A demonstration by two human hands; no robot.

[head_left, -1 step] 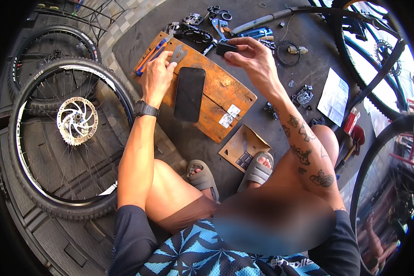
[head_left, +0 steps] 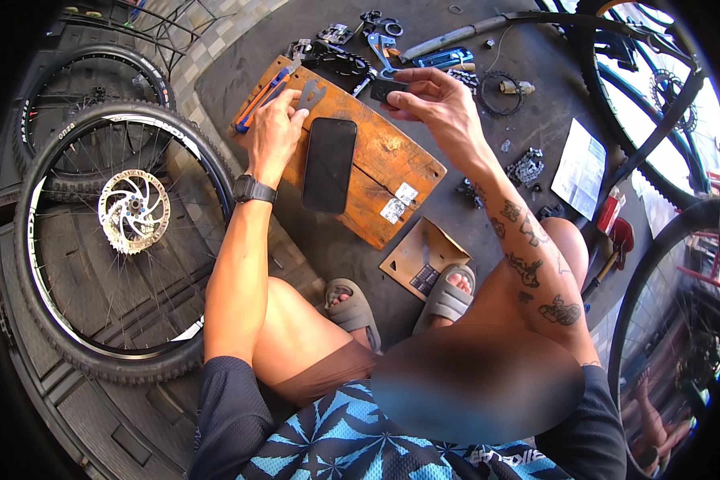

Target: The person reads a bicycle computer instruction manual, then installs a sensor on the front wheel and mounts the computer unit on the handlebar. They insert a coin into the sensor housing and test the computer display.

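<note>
My right hand point(head_left: 434, 98) pinches a small black block-like object point(head_left: 383, 90) between thumb and fingers, above the far edge of a wooden box point(head_left: 392, 156). Its exact kind does not show. My left hand point(head_left: 275, 128) rests at the box's left end, fingers loosely bent and thumb apart, with nothing visible in it. Right beside its fingers lie an orange-and-blue tool point(head_left: 258, 104), perhaps a cutter, and a flat grey wrench point(head_left: 313, 94). A black phone point(head_left: 330, 166) with a dark screen lies on the box between my hands.
Bicycle wheels stand at left, the nearer one with a silver disc rotor point(head_left: 134, 210). Beyond the box lie a blue-handled tool point(head_left: 382, 50), pedals point(head_left: 335, 34) and a chainring point(head_left: 502, 93). A cassette-like part point(head_left: 526, 166), paper sheet point(head_left: 580, 170) and cardboard piece point(head_left: 424, 254) are on the floor.
The small black object has tilted in my right hand and shifted slightly left and down, showing more of its flat face. My left hand stays in place.
</note>
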